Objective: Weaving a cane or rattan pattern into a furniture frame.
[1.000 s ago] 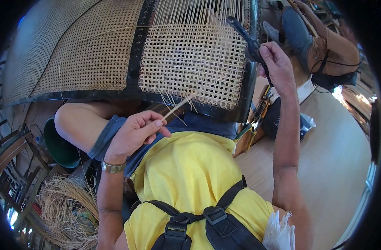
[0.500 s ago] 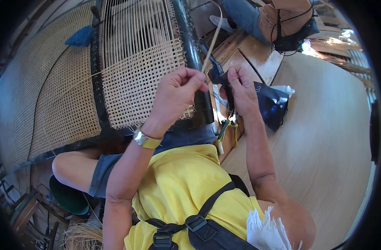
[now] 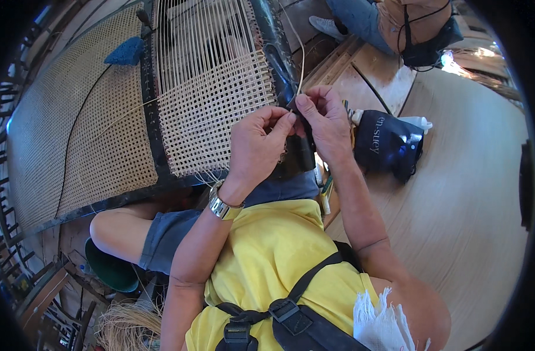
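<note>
My left hand pinches the end of a pale cane strip between thumb and fingers, beside the frame's dark rail. Close against it, my right hand is closed on a small dark piece whose kind I cannot make out. The strip runs up from between the two hands and curves away past the rail. Below and to the left lies the cane panel, woven in an open lattice in its nearer part, with bare parallel strands farther off. A dark frame borders it.
A finished woven panel extends left, with a blue sponge-like lump on it. A dark pouch lies on the wooden board at right. A green bucket stands low left. Another person sits at the upper right.
My hands have come together, and the cane strip now meets the right thumb. Before, the left hand held it up apart from the right. The view has shifted slightly.
</note>
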Tool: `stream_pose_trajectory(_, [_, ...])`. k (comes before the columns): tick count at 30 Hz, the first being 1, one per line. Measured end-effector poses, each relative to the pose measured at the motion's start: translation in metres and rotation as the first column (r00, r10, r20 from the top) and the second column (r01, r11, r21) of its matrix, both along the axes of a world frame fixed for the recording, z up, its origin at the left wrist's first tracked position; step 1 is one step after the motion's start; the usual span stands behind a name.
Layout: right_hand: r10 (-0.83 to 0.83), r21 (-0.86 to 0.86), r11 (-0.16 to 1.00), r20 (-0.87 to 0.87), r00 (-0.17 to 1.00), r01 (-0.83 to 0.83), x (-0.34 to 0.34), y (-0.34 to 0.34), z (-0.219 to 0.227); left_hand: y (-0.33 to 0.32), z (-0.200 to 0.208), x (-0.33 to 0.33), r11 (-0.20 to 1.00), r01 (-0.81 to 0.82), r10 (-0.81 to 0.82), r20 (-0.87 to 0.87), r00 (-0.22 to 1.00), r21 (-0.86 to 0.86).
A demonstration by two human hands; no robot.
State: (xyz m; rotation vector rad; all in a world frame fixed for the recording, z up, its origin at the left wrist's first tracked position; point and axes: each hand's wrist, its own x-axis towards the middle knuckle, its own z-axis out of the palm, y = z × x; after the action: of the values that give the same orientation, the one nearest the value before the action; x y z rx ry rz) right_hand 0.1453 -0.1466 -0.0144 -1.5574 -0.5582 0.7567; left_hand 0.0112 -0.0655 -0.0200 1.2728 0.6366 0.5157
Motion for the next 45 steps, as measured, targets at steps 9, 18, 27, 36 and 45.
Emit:
stream_pose_trajectory(9, [0.092, -0.013, 0.995, -0.206, 0.974, -0.097, -0.026, 0.002, 0.003, 0.013, 0.006, -0.009, 0.988, -0.119, 0.125, 0.063, 0.99, -0.098])
stream_pose_trajectory(18, [0.072, 0.038, 0.997, -0.23, 0.971, -0.065, -0.032, 0.012, -0.006, 0.015, 0.009, -0.02, 0.952, 0.011, 0.019, 0.097, 0.995, -0.305])
stream_pose_trajectory(27, [0.149, 0.069, 0.988, -0.244, 0.958, -0.136, -0.019, 0.009, -0.009, 0.015, -0.012, -0.022, 0.956, -0.284, 0.285, 0.004, 0.959, 0.073])
stream_pose_trajectory(36, [0.203, 0.119, 0.977, -0.273, 0.94, -0.177, -0.017, 0.012, -0.011, 0.015, -0.002, -0.026, 0.952, -0.029, 0.083, -0.167, 0.983, 0.305])
stream_pose_trajectory(45, [0.131, -0.044, 0.989, -0.159, 0.978, -0.14, -0.031, 0.015, -0.003, 0.019, 0.0, -0.029, 0.99, -0.137, 0.137, -0.034, 0.99, 0.014])
